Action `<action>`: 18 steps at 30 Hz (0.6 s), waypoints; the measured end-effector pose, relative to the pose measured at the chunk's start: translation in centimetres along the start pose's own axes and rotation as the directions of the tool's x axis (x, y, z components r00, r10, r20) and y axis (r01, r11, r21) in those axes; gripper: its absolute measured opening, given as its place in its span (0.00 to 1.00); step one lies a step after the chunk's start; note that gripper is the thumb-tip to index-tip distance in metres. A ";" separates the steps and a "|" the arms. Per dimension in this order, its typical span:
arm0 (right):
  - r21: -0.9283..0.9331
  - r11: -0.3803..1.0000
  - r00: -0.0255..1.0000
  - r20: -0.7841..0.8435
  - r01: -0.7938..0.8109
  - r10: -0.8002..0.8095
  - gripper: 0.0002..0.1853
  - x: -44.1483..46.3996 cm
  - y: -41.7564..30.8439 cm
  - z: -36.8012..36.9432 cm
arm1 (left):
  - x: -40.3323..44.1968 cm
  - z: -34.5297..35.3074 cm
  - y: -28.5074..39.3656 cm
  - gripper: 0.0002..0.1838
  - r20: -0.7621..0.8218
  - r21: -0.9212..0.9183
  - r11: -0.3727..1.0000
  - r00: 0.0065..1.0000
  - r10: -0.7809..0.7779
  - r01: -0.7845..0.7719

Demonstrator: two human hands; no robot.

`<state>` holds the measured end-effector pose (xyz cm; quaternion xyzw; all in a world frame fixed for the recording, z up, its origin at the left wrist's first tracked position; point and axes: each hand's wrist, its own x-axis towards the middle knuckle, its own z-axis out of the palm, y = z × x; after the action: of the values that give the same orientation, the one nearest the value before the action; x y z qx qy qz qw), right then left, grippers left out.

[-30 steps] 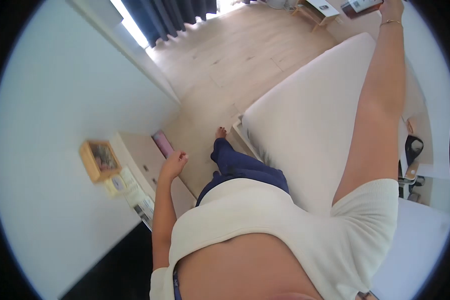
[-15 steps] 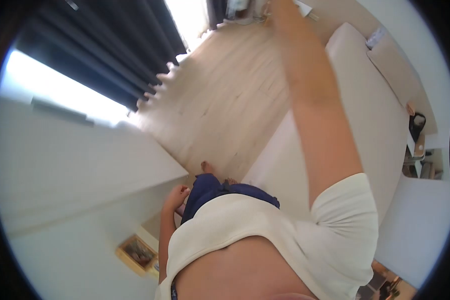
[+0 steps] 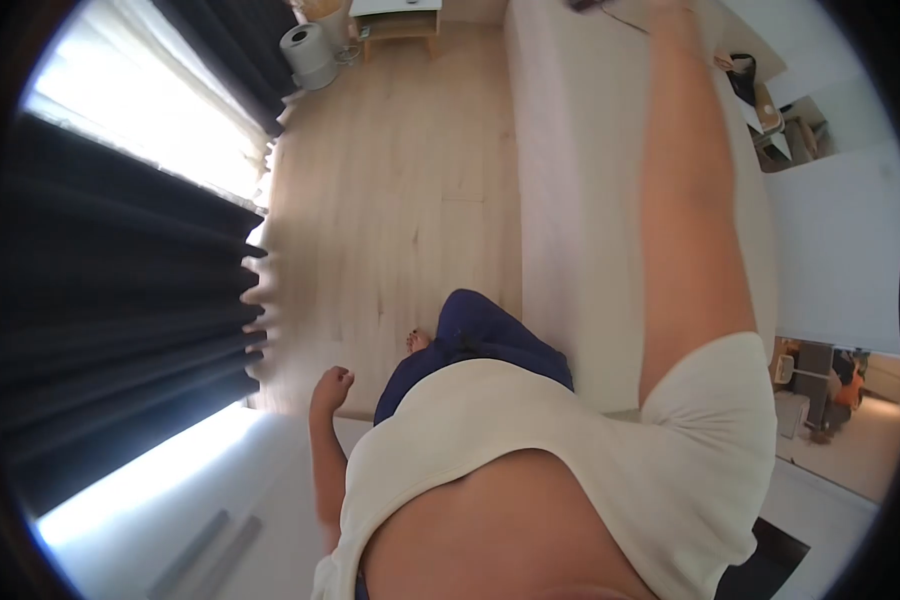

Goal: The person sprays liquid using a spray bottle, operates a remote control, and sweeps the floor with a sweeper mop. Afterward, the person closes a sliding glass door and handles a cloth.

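Now, the left hand (image 3: 332, 388) hangs beside the blue trousers (image 3: 470, 335), fingers loosely curled in, while the right arm (image 3: 692, 200) reaches over the bed (image 3: 590, 240), the right hand (image 3: 675, 8) too cropped and blurred to tell its fingers' state, near a dark thing (image 3: 584, 5) at the top edge.

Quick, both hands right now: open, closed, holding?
Left hand: loosely closed, nothing visible in it.
Right hand: cut off by the top edge; grip cannot be told.
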<state>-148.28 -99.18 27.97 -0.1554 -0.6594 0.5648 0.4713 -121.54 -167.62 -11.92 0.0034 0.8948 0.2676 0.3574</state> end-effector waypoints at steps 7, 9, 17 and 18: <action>0.107 0.969 0.916 -0.362 0.222 -0.170 0.15 12.6 -3.5 -14.0 | 20.1 -11.4 9.8 0.20 0.066 0.171 0.966 0.980 0.187 -0.196; -0.038 0.968 0.894 -0.377 0.247 -0.243 0.12 17.2 -2.7 -15.9 | 24.4 -13.5 13.1 0.20 0.066 0.221 0.949 0.974 0.216 -0.225; -0.046 0.928 0.826 -0.442 0.369 -0.350 0.12 28.1 0.9 0.8 | 34.1 -19.9 23.6 0.19 -0.056 -0.181 0.972 0.989 0.139 -0.147; 0.002 0.924 0.826 -0.450 0.382 -0.340 0.14 29.3 1.6 3.5 | 35.4 -20.4 22.7 0.19 -0.062 -0.192 0.972 0.990 0.127 -0.137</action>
<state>-166.47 -79.18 39.90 -0.1297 -0.5259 0.4449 0.7132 -165.13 -150.92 -11.30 0.0210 0.8705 0.3774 0.3153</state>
